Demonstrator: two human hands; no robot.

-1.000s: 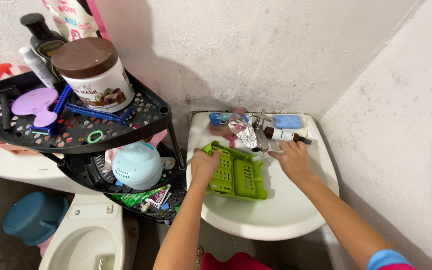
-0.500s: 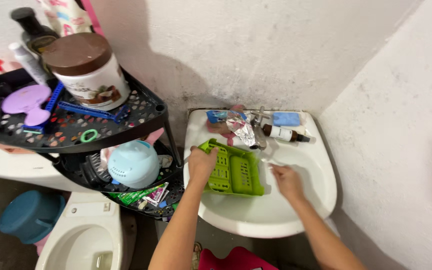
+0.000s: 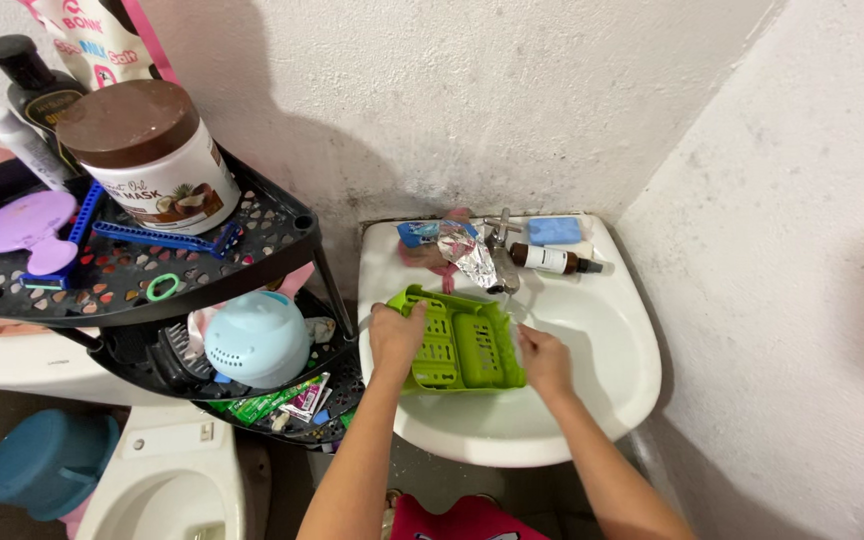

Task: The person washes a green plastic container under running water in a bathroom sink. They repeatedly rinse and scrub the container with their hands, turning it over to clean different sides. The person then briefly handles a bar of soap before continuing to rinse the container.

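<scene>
A green slotted plastic tray [image 3: 464, 342] lies tilted in the white sink [image 3: 602, 330], just below the metal tap [image 3: 500, 262]. My left hand [image 3: 396, 336] grips the tray's left edge. My right hand [image 3: 542, 357] rests against the tray's right edge, fingers curled on it. Behind the tap, along the sink's back rim, lie a small brown bottle [image 3: 549, 260] on its side, a blue soap bar [image 3: 554, 231], a crumpled foil wrapper [image 3: 462, 250] and a blue packet [image 3: 414, 233].
A black corner rack [image 3: 252, 265] stands left of the sink with a brown-lidded jar [image 3: 147, 160], blue razors, a purple brush and a pale blue round case [image 3: 257, 338]. A toilet [image 3: 167, 470] and teal bin [image 3: 42, 462] sit below. Walls close in behind and right.
My right hand came back from the brown bottle at the sink's back rim and moved left onto the tray's right edge. My left hand kept its hold on the tray.
</scene>
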